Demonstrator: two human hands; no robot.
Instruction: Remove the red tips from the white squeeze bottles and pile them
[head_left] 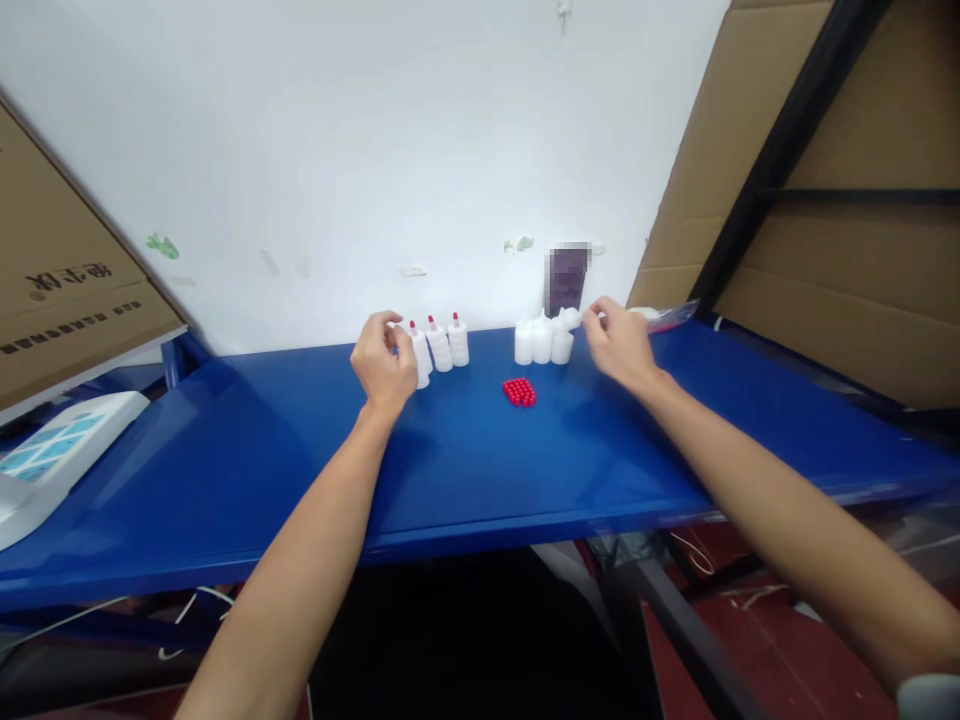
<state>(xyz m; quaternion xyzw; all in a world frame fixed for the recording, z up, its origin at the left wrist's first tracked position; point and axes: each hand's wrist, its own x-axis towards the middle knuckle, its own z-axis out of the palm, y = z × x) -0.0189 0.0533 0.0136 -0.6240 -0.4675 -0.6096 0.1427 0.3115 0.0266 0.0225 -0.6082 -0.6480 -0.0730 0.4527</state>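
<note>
My left hand point(385, 362) is loosely curled beside a white squeeze bottle point(421, 362) with a red tip; its thumb and forefinger are apart. Two more red-tipped white bottles point(458, 344) stand upright to the right of it, and others may be hidden behind the hand. With finger and thumb together, my right hand point(616, 340) meets a small white plastic piece point(571, 318), whose exact kind is blurred. Below that piece, several white bottles point(541, 345) without red tips stand in a close group. Small red caps point(520, 391) lie in a tight cluster between the two bottle groups.
The blue table point(465, 470) runs along a white wall point(375, 160). A clear plastic bag point(675, 316) lies behind my right hand. At the left are a white device with blue panels point(60, 450) and a cardboard box point(67, 260). A dark metal frame point(780, 150) stands right.
</note>
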